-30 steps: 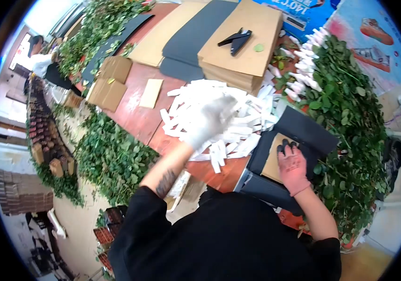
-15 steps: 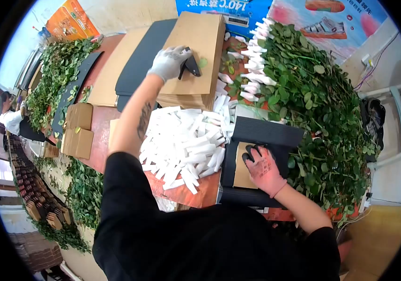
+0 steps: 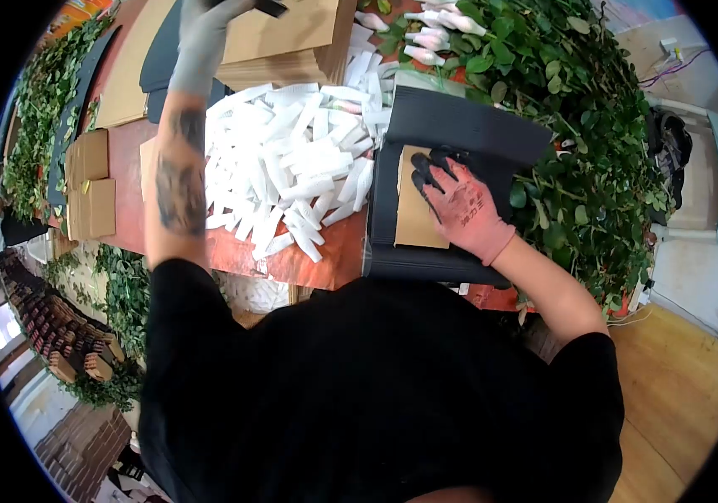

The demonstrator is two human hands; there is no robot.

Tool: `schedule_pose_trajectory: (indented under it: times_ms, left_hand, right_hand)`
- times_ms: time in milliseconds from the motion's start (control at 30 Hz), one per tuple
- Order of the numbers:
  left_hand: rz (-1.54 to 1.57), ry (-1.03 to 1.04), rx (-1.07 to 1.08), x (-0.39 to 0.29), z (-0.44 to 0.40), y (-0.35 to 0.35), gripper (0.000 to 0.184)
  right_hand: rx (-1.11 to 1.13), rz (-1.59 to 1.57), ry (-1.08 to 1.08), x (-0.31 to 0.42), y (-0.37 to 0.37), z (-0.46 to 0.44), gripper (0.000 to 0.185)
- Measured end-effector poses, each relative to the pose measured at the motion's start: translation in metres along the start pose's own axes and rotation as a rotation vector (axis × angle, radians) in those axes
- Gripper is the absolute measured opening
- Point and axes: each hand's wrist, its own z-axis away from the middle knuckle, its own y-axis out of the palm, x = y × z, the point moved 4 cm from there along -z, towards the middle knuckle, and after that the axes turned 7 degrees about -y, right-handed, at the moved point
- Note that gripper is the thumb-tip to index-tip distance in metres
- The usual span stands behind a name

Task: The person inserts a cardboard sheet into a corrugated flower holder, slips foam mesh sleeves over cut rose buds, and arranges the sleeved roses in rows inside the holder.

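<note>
While our right hand (image 3: 465, 211) lies spread on the brown card (image 3: 413, 220), just right of the frame's middle, we cannot tell if our left hand (image 3: 205, 32), at the upper left, pinches the black tool (image 3: 272, 7). The card looks light and stiff, so we'd hold it by its edges.

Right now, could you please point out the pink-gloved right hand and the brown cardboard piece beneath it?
Pink-gloved right hand (image 3: 465, 210), head view: on its back.
Brown cardboard piece (image 3: 415, 215), head view: on its uncovered left part.
</note>
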Motion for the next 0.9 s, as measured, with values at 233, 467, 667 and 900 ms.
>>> schedule_pose_trajectory:
  times_ms: [233,467,667,900]
  left_hand:
    - [0.881,-0.187,-0.265,0.09,0.142,0.051,0.049]
    - [0.88,0.071,-0.172,0.095,0.156,0.111,0.063]
    - [0.906,-0.036,-0.08,0.102,0.133,0.122,0.061]
    - [1.01,-0.114,-0.131,0.121,0.124,0.111,0.055]
  right_hand:
    - [-0.219,-0.31,0.0,-0.003,0.019,0.003,0.025]
    - [-0.634,-1.014,-0.062,-0.019,0.065,0.004,0.025]
    - [-0.541,-0.5,-0.146,-0.008,0.037,0.003,0.025]
    - [0.033,0.006,0.045,-0.004,0.017,-0.001,0.035]
